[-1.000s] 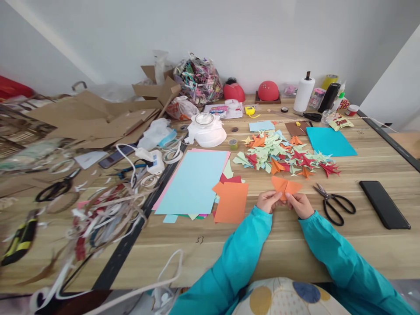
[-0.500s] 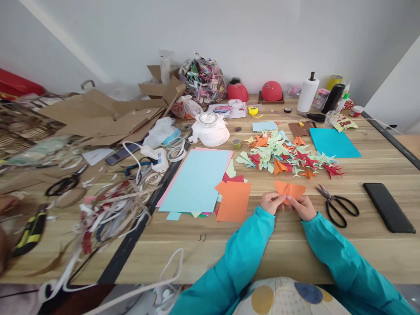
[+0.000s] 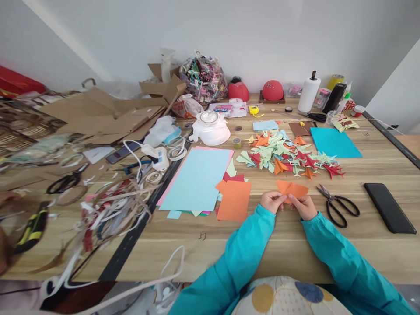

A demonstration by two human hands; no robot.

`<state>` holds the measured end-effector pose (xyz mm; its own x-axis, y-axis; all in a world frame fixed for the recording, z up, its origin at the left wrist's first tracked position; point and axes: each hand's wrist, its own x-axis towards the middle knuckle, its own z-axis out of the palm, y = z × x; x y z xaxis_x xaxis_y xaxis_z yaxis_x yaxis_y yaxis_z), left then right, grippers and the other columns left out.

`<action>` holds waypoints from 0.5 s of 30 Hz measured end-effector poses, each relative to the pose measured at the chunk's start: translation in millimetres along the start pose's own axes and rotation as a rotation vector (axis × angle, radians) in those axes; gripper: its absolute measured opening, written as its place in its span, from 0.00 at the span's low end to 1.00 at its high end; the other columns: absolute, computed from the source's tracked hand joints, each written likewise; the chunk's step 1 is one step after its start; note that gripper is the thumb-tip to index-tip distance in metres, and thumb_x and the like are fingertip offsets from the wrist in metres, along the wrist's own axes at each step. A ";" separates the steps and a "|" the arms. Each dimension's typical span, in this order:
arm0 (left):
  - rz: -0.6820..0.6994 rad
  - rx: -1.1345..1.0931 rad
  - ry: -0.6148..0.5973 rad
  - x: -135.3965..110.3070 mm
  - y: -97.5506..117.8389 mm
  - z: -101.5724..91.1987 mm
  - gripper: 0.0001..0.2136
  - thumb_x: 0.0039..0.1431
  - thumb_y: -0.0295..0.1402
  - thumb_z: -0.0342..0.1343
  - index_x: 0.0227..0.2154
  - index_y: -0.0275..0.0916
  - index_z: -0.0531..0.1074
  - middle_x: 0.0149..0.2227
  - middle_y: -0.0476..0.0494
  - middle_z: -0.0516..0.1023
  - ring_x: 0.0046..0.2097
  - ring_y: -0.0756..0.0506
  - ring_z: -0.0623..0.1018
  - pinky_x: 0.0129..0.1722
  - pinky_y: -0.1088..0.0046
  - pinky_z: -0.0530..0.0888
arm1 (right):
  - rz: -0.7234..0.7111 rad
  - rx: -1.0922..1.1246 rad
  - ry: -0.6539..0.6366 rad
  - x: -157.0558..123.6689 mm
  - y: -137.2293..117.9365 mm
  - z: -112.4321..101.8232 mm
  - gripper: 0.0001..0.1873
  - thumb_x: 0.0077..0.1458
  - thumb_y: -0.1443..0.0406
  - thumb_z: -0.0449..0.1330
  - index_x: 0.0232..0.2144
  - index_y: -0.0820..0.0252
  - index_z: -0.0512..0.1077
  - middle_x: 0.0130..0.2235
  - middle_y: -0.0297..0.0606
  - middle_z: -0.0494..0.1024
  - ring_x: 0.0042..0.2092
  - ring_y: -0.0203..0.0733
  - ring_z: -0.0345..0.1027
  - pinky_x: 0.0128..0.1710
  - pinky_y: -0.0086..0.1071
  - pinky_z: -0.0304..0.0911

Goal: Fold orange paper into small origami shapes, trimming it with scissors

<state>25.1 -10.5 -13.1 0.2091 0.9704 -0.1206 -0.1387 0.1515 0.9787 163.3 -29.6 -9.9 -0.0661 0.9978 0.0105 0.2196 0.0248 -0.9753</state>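
Observation:
A partly folded piece of orange paper (image 3: pixel 293 188) is held up between both hands, its two upper flaps spread to either side. My left hand (image 3: pixel 272 202) pinches its lower left edge between thumb and fingers. On the lower right edge, my right hand (image 3: pixel 303 206) grips it the same way, the thumbs close together. Left of my hands lie flat orange sheets (image 3: pixel 234 201). Beyond them is a pile of folded paper shapes (image 3: pixel 278 151) in green, red and orange. Black-handled scissors (image 3: pixel 337 205) rest just right of my right hand.
A stack of coloured paper (image 3: pixel 198 179) lies left of the orange sheets. At the right is a black phone (image 3: pixel 389 208), with a blue sheet (image 3: pixel 335 142) behind it. Tangled strips (image 3: pixel 114 214) and flattened cardboard (image 3: pixel 105 113) cover the left side, where part of another person's hand shows.
The orange paper has tilted slightly to the right, and its flaps have shifted shape a little. Both my hands keep their pinch in nearly the same place.

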 end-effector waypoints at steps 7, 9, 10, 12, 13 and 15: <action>-0.041 -0.081 -0.048 -1.8 0.8 1.2 0.18 0.31 0.43 0.66 0.15 0.35 0.65 0.13 0.50 0.69 0.17 0.50 0.71 0.19 0.75 0.67 | -0.004 0.016 0.011 0.6 0.3 0.0 0.27 0.47 0.46 0.55 0.13 0.62 0.67 0.14 0.36 0.68 0.17 0.33 0.59 0.17 0.26 0.57; -0.036 -0.067 -0.071 -2.6 3.1 1.1 0.19 0.29 0.42 0.67 0.14 0.35 0.64 0.13 0.50 0.69 0.17 0.50 0.71 0.18 0.76 0.66 | 0.003 0.022 0.016 0.4 -0.3 0.1 0.27 0.46 0.46 0.55 0.12 0.62 0.67 0.14 0.36 0.68 0.17 0.33 0.59 0.17 0.26 0.57; -0.032 -0.059 -0.070 -3.0 4.6 1.2 0.19 0.29 0.42 0.67 0.13 0.35 0.63 0.13 0.51 0.68 0.16 0.51 0.70 0.17 0.76 0.65 | -0.001 0.019 0.016 0.3 -0.4 -0.1 0.27 0.46 0.46 0.55 0.12 0.62 0.67 0.14 0.35 0.68 0.17 0.33 0.59 0.17 0.26 0.57; -0.033 -0.048 -0.049 -3.7 7.2 1.5 0.20 0.28 0.43 0.67 0.12 0.36 0.62 0.11 0.53 0.65 0.15 0.51 0.68 0.15 0.77 0.63 | -0.024 -0.010 0.009 0.3 -0.3 -0.8 0.27 0.47 0.46 0.55 0.12 0.62 0.67 0.14 0.35 0.68 0.17 0.32 0.59 0.18 0.26 0.57; -0.037 -0.043 -0.040 -3.8 7.9 1.9 0.20 0.28 0.43 0.67 0.12 0.36 0.62 0.10 0.53 0.65 0.14 0.52 0.67 0.15 0.77 0.62 | -0.039 -0.032 0.002 0.3 -0.1 -1.3 0.27 0.47 0.47 0.55 0.12 0.62 0.67 0.14 0.35 0.68 0.18 0.32 0.59 0.18 0.26 0.57; -0.044 -0.031 -0.039 -3.4 7.5 2.6 0.21 0.29 0.44 0.66 0.11 0.36 0.61 0.10 0.53 0.64 0.14 0.52 0.67 0.15 0.77 0.61 | -0.059 -0.073 -0.004 0.7 0.8 -2.1 0.27 0.48 0.48 0.54 0.12 0.62 0.67 0.14 0.35 0.68 0.18 0.33 0.60 0.19 0.26 0.57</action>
<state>25.9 -13.2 -4.9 0.2528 0.9549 -0.1558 -0.1583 0.1997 0.9670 165.5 -28.7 -10.2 -0.0845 0.9942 0.0666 0.2856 0.0882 -0.9543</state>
